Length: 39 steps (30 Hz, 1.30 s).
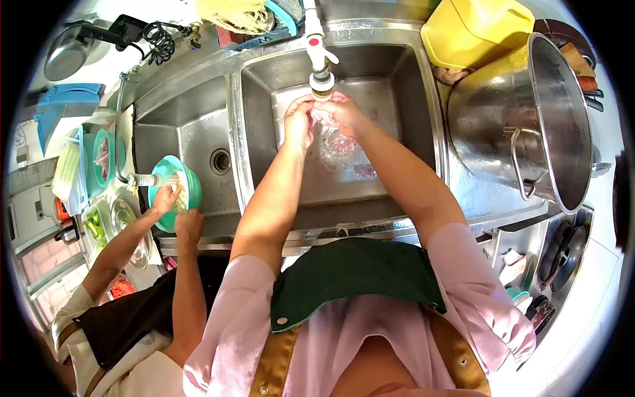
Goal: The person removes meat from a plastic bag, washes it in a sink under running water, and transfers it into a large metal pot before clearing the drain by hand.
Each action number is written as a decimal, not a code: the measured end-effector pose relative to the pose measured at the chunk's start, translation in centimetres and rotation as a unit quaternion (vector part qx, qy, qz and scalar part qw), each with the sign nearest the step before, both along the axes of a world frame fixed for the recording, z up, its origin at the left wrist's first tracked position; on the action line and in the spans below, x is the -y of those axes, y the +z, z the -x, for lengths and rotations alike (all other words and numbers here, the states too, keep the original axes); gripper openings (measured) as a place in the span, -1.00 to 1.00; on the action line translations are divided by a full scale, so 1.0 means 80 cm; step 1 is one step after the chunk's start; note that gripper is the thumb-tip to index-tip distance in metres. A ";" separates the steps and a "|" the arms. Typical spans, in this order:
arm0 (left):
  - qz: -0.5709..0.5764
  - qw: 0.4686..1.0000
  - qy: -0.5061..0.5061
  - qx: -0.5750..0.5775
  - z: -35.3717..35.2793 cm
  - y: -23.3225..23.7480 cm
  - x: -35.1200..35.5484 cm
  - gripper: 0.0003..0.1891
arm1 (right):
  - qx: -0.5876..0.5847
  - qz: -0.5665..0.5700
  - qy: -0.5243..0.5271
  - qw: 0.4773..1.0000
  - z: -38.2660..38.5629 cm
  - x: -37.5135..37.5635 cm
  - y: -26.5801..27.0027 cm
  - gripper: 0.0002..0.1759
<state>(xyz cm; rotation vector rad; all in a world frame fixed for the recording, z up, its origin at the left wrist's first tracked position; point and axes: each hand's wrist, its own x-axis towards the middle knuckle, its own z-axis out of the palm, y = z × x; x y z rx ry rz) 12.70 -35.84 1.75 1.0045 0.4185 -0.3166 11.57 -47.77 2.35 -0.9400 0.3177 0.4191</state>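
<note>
While water runs from the tap [321,66] over the right basin of the sink [410,99], you hold both hands together right beneath the spout. Your left hand [297,124] has its fingers curled inward, and your right hand [345,114] presses against it from the other side, fingers bent the same way, so the two close around a pale pinkish lump [324,116]; what the lump is cannot be told. It sits between your palms, above the basin floor, where more pinkish bits lie in the wet. To your right a large steel pot [522,119] lies tilted on the desk [489,198], with a yellow tub [473,30] just behind it. In the left basin a second person works beside you: one hand [165,198] rests in a teal bowl [188,175] under another tap, the other hand [188,225] at the bowl's near edge.
</note>
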 end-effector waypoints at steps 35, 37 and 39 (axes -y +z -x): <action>-0.504 0.725 -0.459 -0.097 0.128 -0.176 -0.086 -0.73 | 0.303 0.658 -0.008 0.690 0.125 0.120 0.346 -0.71; -0.542 0.693 -0.474 -0.046 0.131 -0.171 -0.074 -0.72 | 0.207 0.637 0.205 0.714 0.083 0.080 0.229 -0.50; -0.559 0.690 -0.459 0.009 0.131 -0.235 -0.073 -0.61 | 0.136 0.653 0.325 0.670 0.066 0.068 0.066 -0.38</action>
